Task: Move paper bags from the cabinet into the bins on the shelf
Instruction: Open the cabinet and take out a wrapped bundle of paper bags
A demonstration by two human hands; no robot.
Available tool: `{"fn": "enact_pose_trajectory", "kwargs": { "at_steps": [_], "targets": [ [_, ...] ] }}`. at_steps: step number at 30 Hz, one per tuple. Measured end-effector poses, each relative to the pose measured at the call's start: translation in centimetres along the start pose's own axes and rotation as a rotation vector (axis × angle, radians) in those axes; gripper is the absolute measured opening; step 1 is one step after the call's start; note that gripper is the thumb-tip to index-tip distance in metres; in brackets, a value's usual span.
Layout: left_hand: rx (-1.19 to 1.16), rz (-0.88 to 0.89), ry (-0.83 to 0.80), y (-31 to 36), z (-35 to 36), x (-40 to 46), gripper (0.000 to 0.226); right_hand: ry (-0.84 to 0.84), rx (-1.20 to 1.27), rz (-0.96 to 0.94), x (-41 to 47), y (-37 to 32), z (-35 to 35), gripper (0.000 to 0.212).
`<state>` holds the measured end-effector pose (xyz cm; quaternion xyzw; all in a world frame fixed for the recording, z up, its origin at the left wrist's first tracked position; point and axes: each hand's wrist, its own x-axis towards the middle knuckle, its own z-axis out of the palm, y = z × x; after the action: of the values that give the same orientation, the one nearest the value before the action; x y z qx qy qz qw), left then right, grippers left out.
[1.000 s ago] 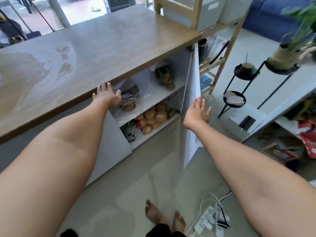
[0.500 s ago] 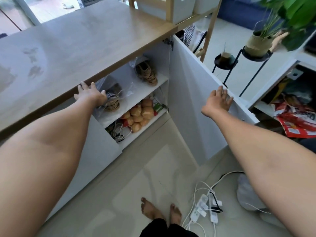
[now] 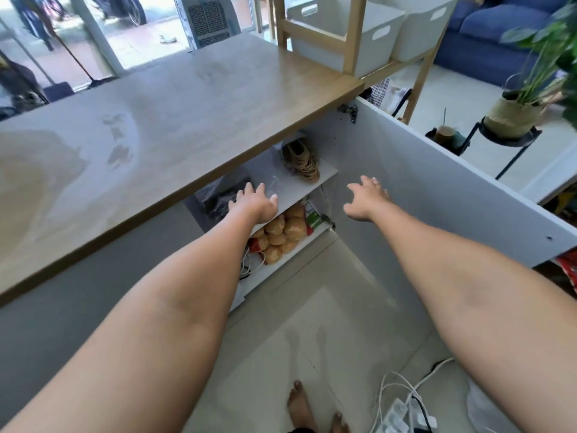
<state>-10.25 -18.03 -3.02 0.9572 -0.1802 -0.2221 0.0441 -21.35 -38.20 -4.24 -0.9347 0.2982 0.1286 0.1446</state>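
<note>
The white cabinet under the wooden counter (image 3: 175,120) stands with its right door (image 3: 437,189) swung wide. On its upper shelf (image 3: 321,179) lie a bundle of brown paper bags with twine handles (image 3: 303,162) and a dark plastic-wrapped bundle (image 3: 218,195). The lower shelf holds brown paper bags (image 3: 281,232) packed together. My left hand (image 3: 254,203) reaches in at the upper shelf's front edge, fingers spread, holding nothing. My right hand (image 3: 365,200) hovers before the opening, fingers apart and empty. Two white bins (image 3: 331,32) (image 3: 418,29) sit on the wooden shelf unit at the counter's right end.
A potted plant on a black stand (image 3: 512,117) is behind the door. A power strip with white cables (image 3: 402,407) lies on the floor by my bare feet (image 3: 299,407). A blue sofa (image 3: 487,35) is at the far right.
My right hand has left the door's top edge and moved in towards the cabinet opening. My left hand has come off the counter edge and reached lower, to the upper shelf. The door stays wide.
</note>
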Motion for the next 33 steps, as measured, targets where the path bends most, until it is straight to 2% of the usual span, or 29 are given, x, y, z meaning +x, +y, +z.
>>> {"fn": "enact_pose_trajectory", "kwargs": {
  "at_steps": [7,14,20,28,31,33],
  "targets": [
    [-0.035,0.004,-0.026,-0.9,-2.5,3.0,0.065,-0.002,0.007,-0.061,3.7,-3.6,-2.4,0.064],
    [-0.059,0.017,-0.043,0.9,-2.9,5.7,0.066,-0.018,-0.020,-0.032,7.1,-2.2,-3.7,0.063],
    [-0.087,-0.028,-0.082,3.6,-3.0,8.6,0.068,-0.056,-0.028,-0.095,11.4,-0.7,-4.6,0.062],
    [-0.198,-0.187,-0.132,9.2,-0.5,13.6,0.067,-0.154,-0.064,-0.201,19.9,3.8,-6.9,0.061],
    [-0.298,-0.250,-0.126,11.8,0.1,15.4,0.065,-0.215,-0.021,-0.207,23.2,5.2,-7.2,0.059],
    [-0.448,-0.300,-0.131,13.3,0.3,16.5,0.065,-0.257,0.039,-0.217,24.9,5.8,-6.9,0.058]
  ]
}}
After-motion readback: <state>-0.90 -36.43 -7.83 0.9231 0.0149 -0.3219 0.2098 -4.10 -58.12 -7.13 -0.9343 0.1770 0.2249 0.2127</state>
